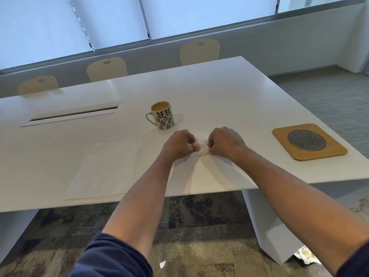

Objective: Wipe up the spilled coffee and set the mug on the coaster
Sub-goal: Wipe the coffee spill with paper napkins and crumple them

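Note:
A white mug [162, 116] with a black leaf pattern stands upright on the white table [229, 92], full of light brown coffee, handle to the left. Just in front of it, my left hand [178, 144] and my right hand [224, 141] both pinch a small crumpled white paper towel [201, 145] that lies on the table between them. A wooden coaster [309, 141] with a round woven insert lies near the table's right edge, apart from the mug. No spill is visible; the towel and hands hide the table under them.
White paper sheets [105, 168] lie flat at the front left. A cable slot [73, 115] opens in the table at the back left. Three beige chairs [106, 68] stand behind the far edge. Crumpled paper [305, 255] lies on the carpet at the lower right.

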`<action>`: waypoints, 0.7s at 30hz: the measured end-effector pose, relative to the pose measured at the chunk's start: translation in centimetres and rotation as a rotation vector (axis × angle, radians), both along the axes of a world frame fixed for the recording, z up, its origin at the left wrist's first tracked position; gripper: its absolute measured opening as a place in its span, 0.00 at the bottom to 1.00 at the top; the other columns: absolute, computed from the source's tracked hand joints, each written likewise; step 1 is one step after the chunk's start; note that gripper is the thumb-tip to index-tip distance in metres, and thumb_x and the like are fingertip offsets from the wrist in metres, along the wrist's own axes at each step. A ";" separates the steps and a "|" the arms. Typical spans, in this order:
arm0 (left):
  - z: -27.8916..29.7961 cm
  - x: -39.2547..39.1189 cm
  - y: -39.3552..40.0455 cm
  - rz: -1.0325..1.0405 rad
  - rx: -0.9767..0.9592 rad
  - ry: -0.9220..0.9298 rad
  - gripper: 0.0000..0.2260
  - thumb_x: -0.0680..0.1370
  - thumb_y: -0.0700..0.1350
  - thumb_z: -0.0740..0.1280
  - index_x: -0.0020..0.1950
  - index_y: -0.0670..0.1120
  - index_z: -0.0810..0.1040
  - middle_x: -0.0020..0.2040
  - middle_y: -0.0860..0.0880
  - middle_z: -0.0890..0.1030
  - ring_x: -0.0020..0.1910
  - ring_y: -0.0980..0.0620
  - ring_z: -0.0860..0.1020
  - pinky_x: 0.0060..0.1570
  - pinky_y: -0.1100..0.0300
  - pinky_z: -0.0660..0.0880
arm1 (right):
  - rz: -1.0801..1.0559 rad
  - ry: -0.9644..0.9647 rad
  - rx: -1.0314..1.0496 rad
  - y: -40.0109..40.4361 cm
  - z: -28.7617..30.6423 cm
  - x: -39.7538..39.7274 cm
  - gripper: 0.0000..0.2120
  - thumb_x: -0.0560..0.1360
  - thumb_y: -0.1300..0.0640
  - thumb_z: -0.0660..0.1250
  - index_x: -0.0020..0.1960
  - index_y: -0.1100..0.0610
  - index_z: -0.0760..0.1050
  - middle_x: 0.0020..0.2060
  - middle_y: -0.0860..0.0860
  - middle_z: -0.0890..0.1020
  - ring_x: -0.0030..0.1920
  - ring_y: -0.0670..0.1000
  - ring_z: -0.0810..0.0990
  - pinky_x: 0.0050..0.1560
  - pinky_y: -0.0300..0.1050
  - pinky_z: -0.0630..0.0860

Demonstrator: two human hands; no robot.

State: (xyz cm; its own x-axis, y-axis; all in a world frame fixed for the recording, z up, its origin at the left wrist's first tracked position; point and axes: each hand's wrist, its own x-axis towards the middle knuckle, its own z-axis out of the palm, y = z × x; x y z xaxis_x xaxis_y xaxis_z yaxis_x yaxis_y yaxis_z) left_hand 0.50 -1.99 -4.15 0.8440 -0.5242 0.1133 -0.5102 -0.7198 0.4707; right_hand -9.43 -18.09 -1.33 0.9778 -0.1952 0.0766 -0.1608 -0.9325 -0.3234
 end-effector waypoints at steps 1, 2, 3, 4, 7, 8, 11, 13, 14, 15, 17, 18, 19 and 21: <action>0.0 -0.1 0.0 0.002 -0.001 0.001 0.08 0.71 0.48 0.79 0.45 0.46 0.85 0.50 0.52 0.84 0.48 0.52 0.83 0.53 0.51 0.81 | -0.001 -0.004 0.000 0.0 0.0 -0.1 0.07 0.68 0.61 0.71 0.38 0.49 0.82 0.40 0.52 0.86 0.42 0.56 0.84 0.39 0.43 0.76; 0.0 -0.2 -0.1 0.001 -0.001 -0.001 0.08 0.71 0.49 0.79 0.45 0.47 0.85 0.50 0.52 0.84 0.48 0.53 0.83 0.53 0.51 0.81 | -0.003 -0.010 0.003 -0.1 -0.1 -0.1 0.08 0.68 0.62 0.70 0.38 0.50 0.83 0.40 0.52 0.86 0.42 0.56 0.84 0.39 0.43 0.76; 0.0 -0.3 -0.2 -0.002 0.004 -0.007 0.08 0.71 0.49 0.80 0.44 0.48 0.85 0.50 0.52 0.84 0.48 0.53 0.83 0.53 0.51 0.81 | -0.009 -0.014 0.010 -0.2 -0.1 -0.1 0.08 0.69 0.62 0.70 0.39 0.50 0.83 0.40 0.52 0.86 0.42 0.56 0.84 0.39 0.43 0.76; 0.0 -0.4 -0.3 -0.005 0.013 -0.014 0.08 0.71 0.49 0.80 0.44 0.48 0.85 0.50 0.52 0.84 0.48 0.53 0.83 0.53 0.51 0.81 | -0.012 -0.017 0.018 -0.4 -0.1 -0.2 0.08 0.69 0.62 0.70 0.39 0.51 0.84 0.40 0.53 0.86 0.42 0.56 0.84 0.39 0.43 0.77; 0.2 -0.9 -0.9 -0.004 0.040 -0.018 0.07 0.71 0.49 0.80 0.45 0.49 0.85 0.50 0.52 0.84 0.49 0.52 0.83 0.53 0.52 0.81 | -0.019 -0.004 0.024 -0.7 0.0 -0.5 0.08 0.69 0.63 0.70 0.41 0.52 0.85 0.40 0.53 0.85 0.43 0.56 0.84 0.41 0.45 0.80; 0.2 -1.0 -1.0 -0.001 0.045 -0.024 0.07 0.71 0.48 0.80 0.45 0.49 0.85 0.50 0.52 0.84 0.49 0.52 0.83 0.53 0.53 0.81 | -0.018 0.002 0.025 -0.8 0.0 -0.6 0.08 0.69 0.62 0.70 0.41 0.52 0.85 0.40 0.53 0.85 0.42 0.56 0.84 0.42 0.46 0.82; 0.3 -1.3 -1.1 0.008 0.068 -0.045 0.06 0.72 0.47 0.79 0.46 0.48 0.86 0.46 0.51 0.84 0.47 0.51 0.83 0.50 0.54 0.81 | -0.015 0.006 0.032 -0.9 0.2 -0.8 0.02 0.69 0.57 0.73 0.40 0.51 0.84 0.39 0.51 0.85 0.41 0.54 0.84 0.43 0.48 0.83; 0.5 -1.5 -1.0 0.018 0.076 -0.045 0.05 0.72 0.47 0.78 0.45 0.48 0.86 0.43 0.51 0.84 0.45 0.50 0.83 0.47 0.54 0.80 | -0.005 0.001 0.043 -0.8 0.1 -0.7 0.04 0.69 0.51 0.77 0.41 0.51 0.84 0.38 0.50 0.85 0.40 0.53 0.83 0.44 0.49 0.83; 0.5 -1.6 -1.0 0.023 0.079 -0.047 0.05 0.72 0.47 0.78 0.43 0.48 0.85 0.42 0.52 0.84 0.44 0.50 0.83 0.46 0.55 0.80 | 0.003 -0.001 0.042 -0.7 0.1 -0.7 0.07 0.69 0.49 0.77 0.42 0.51 0.85 0.39 0.50 0.85 0.40 0.53 0.83 0.45 0.50 0.83; 0.6 -1.6 -1.0 0.027 0.082 -0.050 0.05 0.72 0.48 0.78 0.42 0.48 0.85 0.41 0.52 0.84 0.43 0.50 0.83 0.45 0.55 0.81 | 0.006 -0.010 0.031 -0.5 0.1 -0.7 0.08 0.69 0.48 0.78 0.43 0.51 0.85 0.39 0.50 0.85 0.40 0.53 0.83 0.45 0.49 0.82; 0.8 -1.8 -1.0 0.034 0.086 -0.058 0.06 0.72 0.48 0.78 0.42 0.47 0.85 0.41 0.51 0.84 0.42 0.49 0.83 0.42 0.55 0.80 | 0.005 -0.027 -0.010 0.0 0.0 -0.7 0.10 0.70 0.47 0.77 0.45 0.52 0.84 0.39 0.51 0.85 0.40 0.53 0.83 0.42 0.47 0.81; 0.8 -1.9 -1.0 0.038 0.084 -0.061 0.05 0.72 0.48 0.78 0.42 0.47 0.85 0.40 0.51 0.84 0.41 0.49 0.82 0.41 0.56 0.79 | 0.004 -0.033 -0.037 0.2 -0.1 -0.7 0.10 0.71 0.47 0.76 0.45 0.53 0.84 0.39 0.52 0.84 0.40 0.54 0.83 0.41 0.46 0.80; 0.9 -1.9 -1.0 0.044 0.084 -0.064 0.05 0.72 0.47 0.77 0.41 0.47 0.85 0.40 0.51 0.84 0.41 0.49 0.82 0.40 0.57 0.78 | -0.001 -0.033 -0.066 0.5 -0.1 -0.8 0.10 0.72 0.47 0.76 0.46 0.54 0.84 0.40 0.52 0.84 0.40 0.55 0.83 0.41 0.46 0.79; 1.0 -2.0 -1.0 0.051 0.087 -0.063 0.05 0.72 0.47 0.78 0.39 0.49 0.84 0.39 0.51 0.83 0.40 0.50 0.82 0.38 0.59 0.76 | -0.011 -0.047 -0.112 0.9 -0.1 -0.9 0.09 0.73 0.50 0.75 0.48 0.55 0.83 0.40 0.53 0.84 0.41 0.56 0.83 0.39 0.46 0.78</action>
State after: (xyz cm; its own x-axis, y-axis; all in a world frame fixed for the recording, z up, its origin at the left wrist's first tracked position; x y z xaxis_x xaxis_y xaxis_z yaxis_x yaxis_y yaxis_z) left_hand -1.53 -3.00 -3.16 0.8626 -0.4909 0.1224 -0.4983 -0.7825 0.3734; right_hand -10.34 -17.20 -1.44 0.9705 -0.1932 0.1444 -0.1580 -0.9616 -0.2243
